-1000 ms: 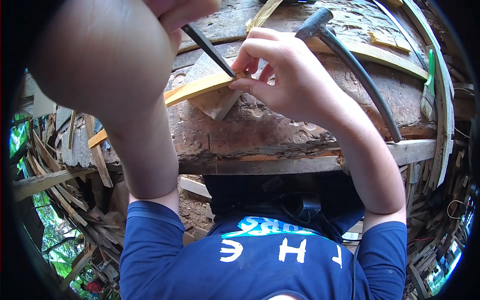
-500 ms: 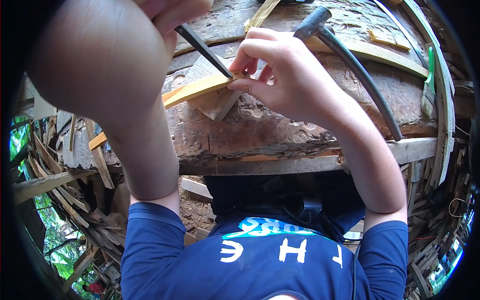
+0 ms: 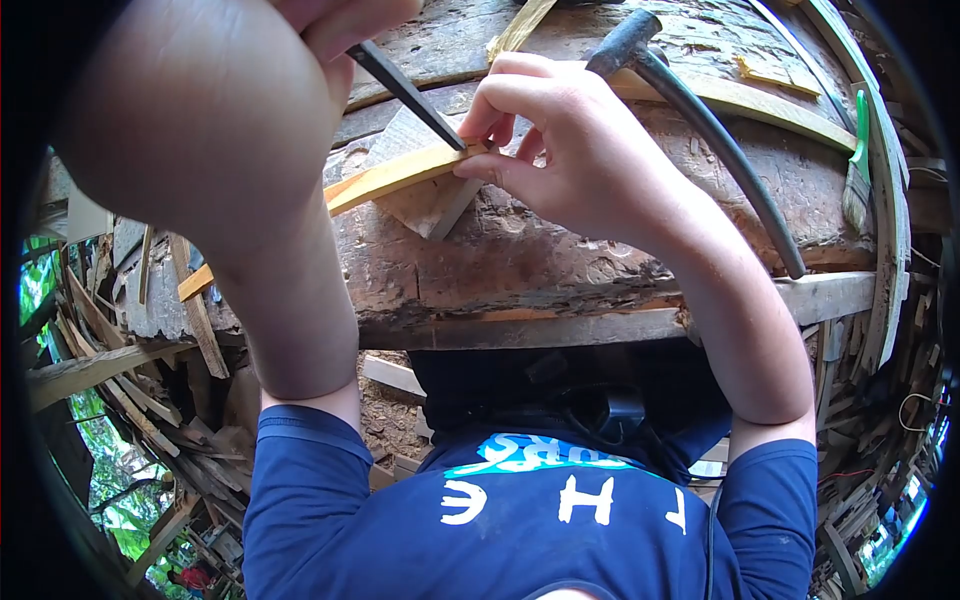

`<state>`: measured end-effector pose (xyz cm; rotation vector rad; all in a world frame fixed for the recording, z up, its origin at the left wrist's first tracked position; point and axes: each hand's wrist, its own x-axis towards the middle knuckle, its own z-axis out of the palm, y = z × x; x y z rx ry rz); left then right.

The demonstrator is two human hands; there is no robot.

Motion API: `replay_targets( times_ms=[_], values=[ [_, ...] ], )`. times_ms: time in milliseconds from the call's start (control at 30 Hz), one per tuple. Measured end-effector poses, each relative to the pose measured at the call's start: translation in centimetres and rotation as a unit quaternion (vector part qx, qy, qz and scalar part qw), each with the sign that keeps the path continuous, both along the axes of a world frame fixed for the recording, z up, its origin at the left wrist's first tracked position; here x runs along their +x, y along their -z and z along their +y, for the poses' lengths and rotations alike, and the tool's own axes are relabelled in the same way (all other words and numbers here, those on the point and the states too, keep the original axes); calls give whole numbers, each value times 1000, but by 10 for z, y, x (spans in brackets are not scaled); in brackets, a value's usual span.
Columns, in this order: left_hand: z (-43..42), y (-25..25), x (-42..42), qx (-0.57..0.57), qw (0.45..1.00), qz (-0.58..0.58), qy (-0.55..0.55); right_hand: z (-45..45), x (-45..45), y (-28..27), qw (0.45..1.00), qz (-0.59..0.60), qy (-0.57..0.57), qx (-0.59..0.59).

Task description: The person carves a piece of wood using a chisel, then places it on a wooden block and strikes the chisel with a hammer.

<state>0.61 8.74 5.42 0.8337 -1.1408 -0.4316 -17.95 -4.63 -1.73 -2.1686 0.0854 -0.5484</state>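
At the top of the view my left hand (image 3: 345, 25) is wrapped round a dark metal chisel (image 3: 405, 92), close to the camera and partly cut off. The chisel slants down to the right, its tip on the end of a narrow wooden strip (image 3: 395, 181). Thumb and fingers of my right hand (image 3: 560, 125) pinch that end of the strip, right beside the tip. Under the strip, a pale wood block (image 3: 425, 212) lies on the bench. A hammer (image 3: 705, 125) rests to the right of my right hand, head away from me.
The worn wooden bench (image 3: 560, 260) has a rough, broken front edge. A green-handled brush (image 3: 857, 180) lies at its right end, near a long wooden batten (image 3: 770, 105). Scrap wood (image 3: 160, 420) is piled below on the left, with more at the right.
Almost nothing differs. My left hand and the chisel have shifted very slightly upward, with the tip still at the strip's end; my right hand keeps its pinch.
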Motion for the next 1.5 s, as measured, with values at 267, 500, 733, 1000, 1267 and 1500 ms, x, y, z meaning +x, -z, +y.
replay_targets(
  times_ms=[267, 500, 733, 1000, 1267, 1500],
  values=[
    [-1, -2, 0, -3, 1000, -2, -1, -1, 0, -1, 1000, -4, 2, -10],
    [-2, -3, 0, -5, 1000, -1, -1, 0, 0, 0, 1000, 2, 0, 0],
    [-4, -5, 1, -7, 1000, -4, -4, -1, 1, 4, 999, -20, 3, -44],
    [-13, -8, -13, -9, 1000, -6, -15, -15, -9, -12, 998, 12, -32, -55],
    [-35, -20, -41, -20, 999, -8, -40, -65, -77, -47, 914, 238, 229, -235],
    [-52, -40, -57, -93, 994, -42, -49, -64, -81, -21, 919, 187, 206, -281]
  ],
)
